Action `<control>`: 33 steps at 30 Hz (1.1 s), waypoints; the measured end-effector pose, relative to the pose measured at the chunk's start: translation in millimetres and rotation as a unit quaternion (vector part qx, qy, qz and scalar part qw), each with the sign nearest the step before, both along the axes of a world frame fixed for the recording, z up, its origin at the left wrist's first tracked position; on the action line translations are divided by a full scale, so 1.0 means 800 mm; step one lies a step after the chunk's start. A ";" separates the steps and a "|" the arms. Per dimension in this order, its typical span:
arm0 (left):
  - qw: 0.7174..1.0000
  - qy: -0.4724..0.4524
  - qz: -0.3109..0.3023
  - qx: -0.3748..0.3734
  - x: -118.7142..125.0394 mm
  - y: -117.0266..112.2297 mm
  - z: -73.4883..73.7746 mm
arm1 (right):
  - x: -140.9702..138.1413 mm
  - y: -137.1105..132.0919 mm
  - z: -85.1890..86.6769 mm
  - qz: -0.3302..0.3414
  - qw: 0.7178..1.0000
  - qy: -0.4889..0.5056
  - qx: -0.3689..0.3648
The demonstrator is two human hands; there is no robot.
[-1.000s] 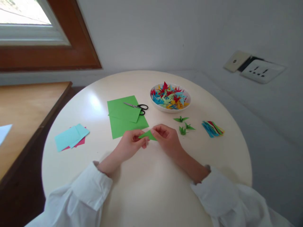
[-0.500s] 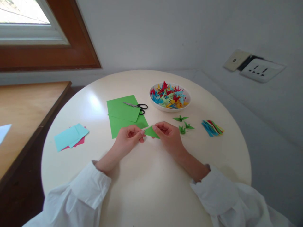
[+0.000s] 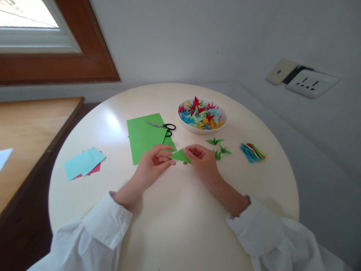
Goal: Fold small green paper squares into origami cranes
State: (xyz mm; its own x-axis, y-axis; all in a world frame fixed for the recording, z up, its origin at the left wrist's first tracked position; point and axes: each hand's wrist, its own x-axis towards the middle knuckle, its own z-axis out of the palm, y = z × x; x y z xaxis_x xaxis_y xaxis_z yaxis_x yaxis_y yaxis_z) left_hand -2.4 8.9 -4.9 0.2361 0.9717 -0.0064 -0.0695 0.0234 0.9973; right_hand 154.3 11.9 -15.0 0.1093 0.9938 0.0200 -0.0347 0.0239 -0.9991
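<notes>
A small green paper triangle point(image 3: 179, 156) is pinched between my two hands just above the round cream table point(image 3: 175, 210). My left hand point(image 3: 153, 164) grips its left corner with fingertips closed. My right hand point(image 3: 200, 160) holds the right side, fingers curled around it. Behind my hands lie green paper sheets point(image 3: 145, 137) with black-handled scissors point(image 3: 163, 127) resting on their far edge.
A white bowl point(image 3: 202, 115) full of coloured folded paper cranes stands at the back right. Three small green cranes point(image 3: 218, 148) lie beside my right hand. Coloured paper strips point(image 3: 253, 152) are further right. Light-blue and pink sheets point(image 3: 84, 163) lie at the left. A wooden desk point(image 3: 25, 139) borders the left.
Both hands have shifted slightly away from me with the green triangle. My left fingers have re-gripped its left corner.
</notes>
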 end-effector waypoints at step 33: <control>0.989 0.119 0.071 0.050 -0.002 0.000 0.003 | 0.002 -0.006 -0.004 0.121 0.987 -0.088 0.050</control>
